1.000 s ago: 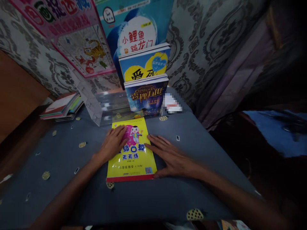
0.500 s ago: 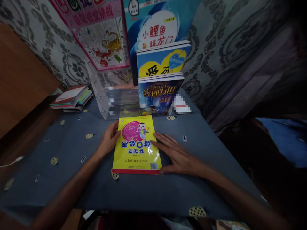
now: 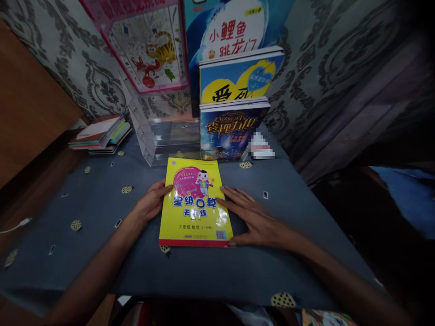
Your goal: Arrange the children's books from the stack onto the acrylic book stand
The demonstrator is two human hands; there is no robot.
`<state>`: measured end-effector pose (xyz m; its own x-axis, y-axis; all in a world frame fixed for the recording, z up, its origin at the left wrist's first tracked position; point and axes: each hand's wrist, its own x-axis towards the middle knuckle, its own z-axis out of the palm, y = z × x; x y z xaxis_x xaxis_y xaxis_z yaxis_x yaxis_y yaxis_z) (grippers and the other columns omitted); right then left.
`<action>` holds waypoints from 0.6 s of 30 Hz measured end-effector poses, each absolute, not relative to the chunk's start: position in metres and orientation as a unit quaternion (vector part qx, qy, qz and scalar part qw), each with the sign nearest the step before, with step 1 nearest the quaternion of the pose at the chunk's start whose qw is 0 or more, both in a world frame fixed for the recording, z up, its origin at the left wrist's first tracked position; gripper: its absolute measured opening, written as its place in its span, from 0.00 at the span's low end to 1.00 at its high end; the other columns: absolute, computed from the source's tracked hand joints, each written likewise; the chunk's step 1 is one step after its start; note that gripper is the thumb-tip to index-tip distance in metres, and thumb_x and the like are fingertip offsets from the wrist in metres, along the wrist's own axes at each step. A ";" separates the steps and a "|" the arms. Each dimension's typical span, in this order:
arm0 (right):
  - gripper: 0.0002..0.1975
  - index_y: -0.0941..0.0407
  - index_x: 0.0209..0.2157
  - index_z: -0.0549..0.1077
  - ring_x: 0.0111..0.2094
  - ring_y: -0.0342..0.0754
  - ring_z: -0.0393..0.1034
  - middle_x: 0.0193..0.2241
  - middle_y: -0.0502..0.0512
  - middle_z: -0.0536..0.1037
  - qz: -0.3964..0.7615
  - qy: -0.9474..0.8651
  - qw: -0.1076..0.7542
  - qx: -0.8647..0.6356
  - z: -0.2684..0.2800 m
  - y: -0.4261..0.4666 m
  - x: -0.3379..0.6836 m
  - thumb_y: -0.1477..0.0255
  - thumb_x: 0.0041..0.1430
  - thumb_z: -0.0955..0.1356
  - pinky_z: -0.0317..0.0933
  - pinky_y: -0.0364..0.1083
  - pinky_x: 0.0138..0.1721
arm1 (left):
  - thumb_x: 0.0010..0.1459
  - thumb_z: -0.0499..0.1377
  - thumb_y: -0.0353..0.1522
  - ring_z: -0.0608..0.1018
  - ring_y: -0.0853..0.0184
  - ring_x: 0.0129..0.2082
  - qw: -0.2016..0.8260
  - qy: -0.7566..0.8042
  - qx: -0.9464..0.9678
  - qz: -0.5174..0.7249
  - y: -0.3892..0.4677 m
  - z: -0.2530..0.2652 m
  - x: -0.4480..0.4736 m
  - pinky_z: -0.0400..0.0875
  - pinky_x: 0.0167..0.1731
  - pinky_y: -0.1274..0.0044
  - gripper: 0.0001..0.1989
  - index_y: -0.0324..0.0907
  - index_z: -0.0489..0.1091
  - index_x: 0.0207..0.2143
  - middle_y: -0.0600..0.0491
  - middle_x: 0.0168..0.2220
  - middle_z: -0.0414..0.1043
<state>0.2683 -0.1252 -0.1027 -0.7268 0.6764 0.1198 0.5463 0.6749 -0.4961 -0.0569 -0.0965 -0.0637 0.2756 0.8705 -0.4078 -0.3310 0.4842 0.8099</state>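
A yellow workbook (image 3: pixel 195 217) with a cartoon figure and a red strip along its near edge lies face up in front of me. My left hand (image 3: pixel 152 199) has it by the left edge, thumb on the cover and the other fingers partly hidden below that edge. At the right edge, my right hand (image 3: pixel 256 222) is spread, its fingertips touching the cover and its thumb by the near corner. Just behind the workbook is a clear acrylic book stand (image 3: pixel 166 140). Its right side carries a dark blue book (image 3: pixel 227 131) with gold lettering.
Behind the dark blue book stand a blue-and-yellow book (image 3: pixel 234 83), a teal book (image 3: pixel 234 27) and a pink-bordered book (image 3: pixel 152 54). A pile of books (image 3: pixel 102 133) lies at the back left. The grey tablecloth (image 3: pixel 136 262) ends at a near edge. A curtain (image 3: pixel 346 90) hangs at right.
My left thumb has come over the workbook's left edge, onto the cover. The workbook looks slightly larger and closer. My right hand stays at the right edge; the view has shifted a little.
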 end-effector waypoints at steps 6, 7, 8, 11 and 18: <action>0.52 0.47 0.71 0.50 0.71 0.68 0.41 0.73 0.60 0.42 0.219 -0.904 0.149 -0.337 -0.104 -0.124 0.271 0.44 0.52 0.72 0.45 0.69 0.67 | 0.50 0.71 0.28 0.85 0.59 0.34 0.757 0.410 0.280 0.424 -0.101 -0.064 -0.058 0.82 0.38 0.70 0.19 0.36 0.72 0.45 0.45 0.37 0.82; 0.52 0.47 0.71 0.50 0.71 0.68 0.40 0.73 0.60 0.41 0.220 -0.903 0.144 -0.339 -0.104 -0.124 0.271 0.44 0.52 0.72 0.45 0.70 0.67 | 0.50 0.71 0.28 0.85 0.60 0.34 0.760 0.404 0.278 0.427 -0.101 -0.064 -0.058 0.82 0.38 0.71 0.19 0.37 0.72 0.44 0.46 0.37 0.82; 0.51 0.46 0.71 0.49 0.72 0.68 0.40 0.74 0.60 0.40 0.223 -0.903 0.140 -0.341 -0.103 -0.124 0.272 0.44 0.53 0.72 0.46 0.70 0.67 | 0.49 0.72 0.28 0.85 0.60 0.33 0.762 0.398 0.277 0.428 -0.101 -0.064 -0.057 0.82 0.38 0.71 0.20 0.37 0.73 0.44 0.46 0.37 0.82; 0.50 0.45 0.71 0.50 0.72 0.68 0.39 0.74 0.58 0.38 0.231 -0.901 0.134 -0.343 -0.102 -0.121 0.271 0.45 0.53 0.72 0.46 0.69 0.67 | 0.48 0.73 0.29 0.84 0.61 0.33 0.769 0.381 0.278 0.431 -0.101 -0.065 -0.057 0.82 0.38 0.71 0.22 0.36 0.73 0.46 0.45 0.38 0.82; 0.44 0.44 0.70 0.53 0.72 0.68 0.38 0.74 0.56 0.43 0.253 -0.878 0.145 -0.379 -0.102 -0.106 0.257 0.48 0.58 0.70 0.48 0.70 0.67 | 0.51 0.71 0.29 0.84 0.60 0.35 0.766 0.383 0.279 0.433 -0.102 -0.068 -0.060 0.81 0.39 0.71 0.23 0.38 0.72 0.49 0.46 0.38 0.82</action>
